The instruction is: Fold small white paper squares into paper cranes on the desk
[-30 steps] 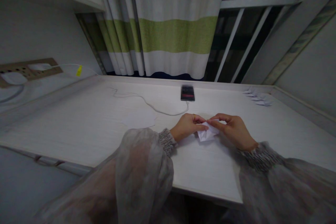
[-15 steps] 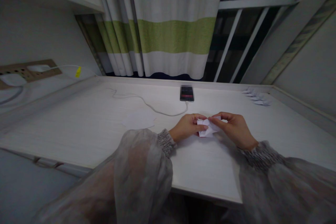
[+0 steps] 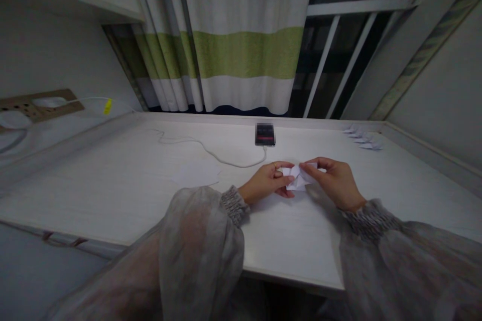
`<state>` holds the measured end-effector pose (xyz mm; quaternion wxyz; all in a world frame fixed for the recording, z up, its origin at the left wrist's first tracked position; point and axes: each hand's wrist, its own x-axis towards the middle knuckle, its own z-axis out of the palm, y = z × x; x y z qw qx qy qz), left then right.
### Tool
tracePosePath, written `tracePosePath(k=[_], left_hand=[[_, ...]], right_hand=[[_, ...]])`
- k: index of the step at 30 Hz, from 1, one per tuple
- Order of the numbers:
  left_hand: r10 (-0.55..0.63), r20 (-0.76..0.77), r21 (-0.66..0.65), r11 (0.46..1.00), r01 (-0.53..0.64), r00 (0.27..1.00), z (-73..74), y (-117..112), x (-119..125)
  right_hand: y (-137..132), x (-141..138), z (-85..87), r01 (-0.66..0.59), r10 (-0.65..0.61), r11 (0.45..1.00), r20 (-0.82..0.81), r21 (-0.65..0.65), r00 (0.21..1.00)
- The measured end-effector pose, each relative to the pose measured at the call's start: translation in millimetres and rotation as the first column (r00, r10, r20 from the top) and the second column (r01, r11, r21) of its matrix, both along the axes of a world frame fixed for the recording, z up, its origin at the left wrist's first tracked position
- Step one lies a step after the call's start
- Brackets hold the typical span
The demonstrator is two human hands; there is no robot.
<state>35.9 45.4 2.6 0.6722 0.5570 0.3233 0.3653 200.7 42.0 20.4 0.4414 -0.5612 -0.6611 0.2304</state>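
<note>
Folded paper (image 3: 299, 183), four o'clock from the dark device (image 3: 265, 134): left hand (image 3: 266, 180) grips nine o'clock side, right hand (image 3: 338, 183) pinches one o'clock. Lower edge has risen; we judge creasing unfinished.

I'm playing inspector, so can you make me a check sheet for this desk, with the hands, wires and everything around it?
Surface: white desktop, raised edges.
Job's things: folded white paper, in both hands.
Clutter: flat white paper, dark device (screen blurred), small folded papers far right.
Hands: left hand and right hand both grip the folded paper.
Cables: white cord curves left from the device.
Surroundings: striped curtain, white bars, socket strip with plugs.
</note>
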Motion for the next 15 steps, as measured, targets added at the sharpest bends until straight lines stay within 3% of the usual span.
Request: tracePosePath(k=[8,15], left_hand=[[-0.012,0.03,0.018,1.0,0.011,0.999,1.1,-0.4,-2.5],[-0.035,0.041,0.032,0.999,0.033,0.999,-6.7,4.1,-2.5]], right_hand=[[0.4,-0.2,-0.1,0.009,-0.01,1.0,0.016,0.028,1.0],[0.6,0.4,0.3,0.007,-0.007,1.0,0.008,0.009,1.0]])
